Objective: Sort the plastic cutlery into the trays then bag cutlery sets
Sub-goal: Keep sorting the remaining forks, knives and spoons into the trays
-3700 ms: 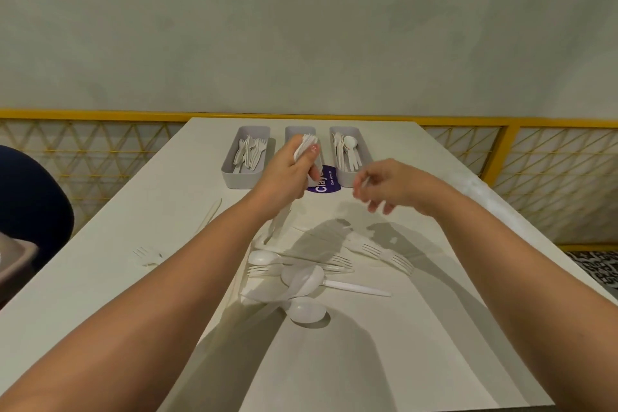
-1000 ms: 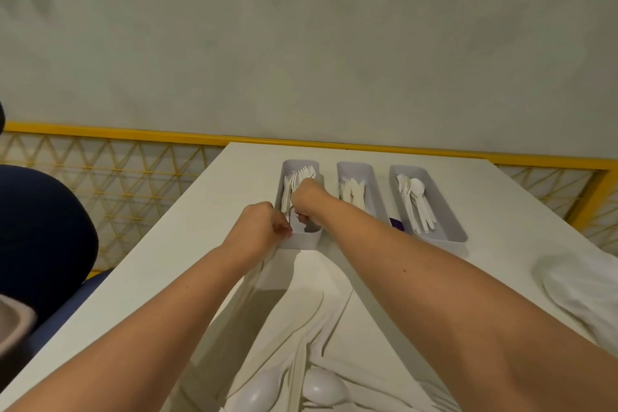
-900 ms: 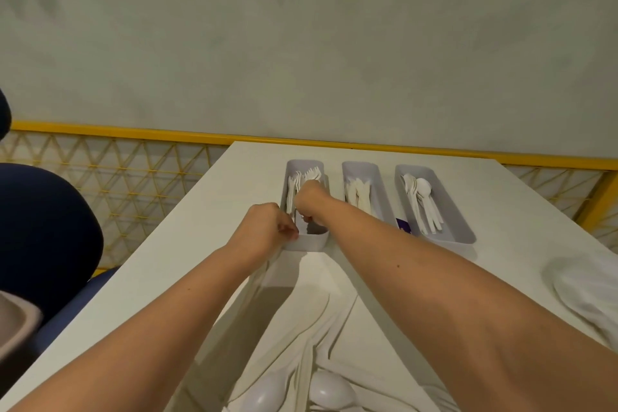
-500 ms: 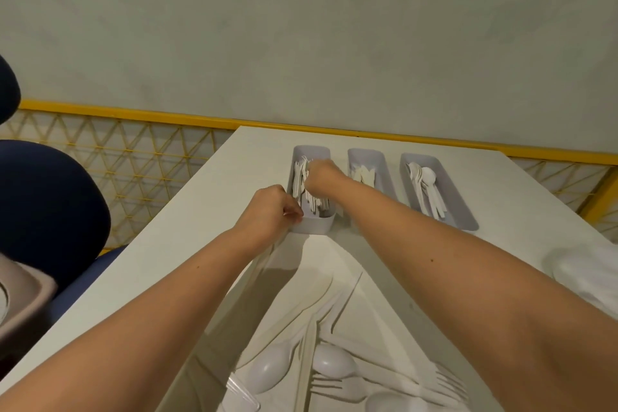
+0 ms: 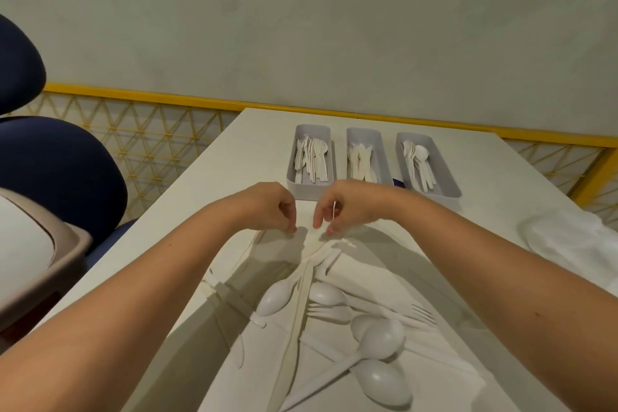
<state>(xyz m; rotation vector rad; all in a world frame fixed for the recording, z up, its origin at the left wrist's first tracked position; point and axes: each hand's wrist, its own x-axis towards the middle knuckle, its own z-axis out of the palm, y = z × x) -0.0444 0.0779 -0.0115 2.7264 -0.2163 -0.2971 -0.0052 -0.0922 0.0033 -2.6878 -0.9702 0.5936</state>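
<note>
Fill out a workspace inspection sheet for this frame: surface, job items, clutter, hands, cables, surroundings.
Surface: white table, shadowed by arms.
Job's things: grey trays at the far end, fork tray left, knife tray middle, spoon tray right; loose cutlery pile of spoons, forks, knives nearer.
Clutter: crumpled white material at the right edge; purple label between knife and spoon trays.
Hands: left hand curled, fingertips at the table, hold unclear; right hand pinches a thin white piece.
Cables: nothing seen.
Surroundings: blue chair, beige bin, yellow railing, grey wall.
</note>
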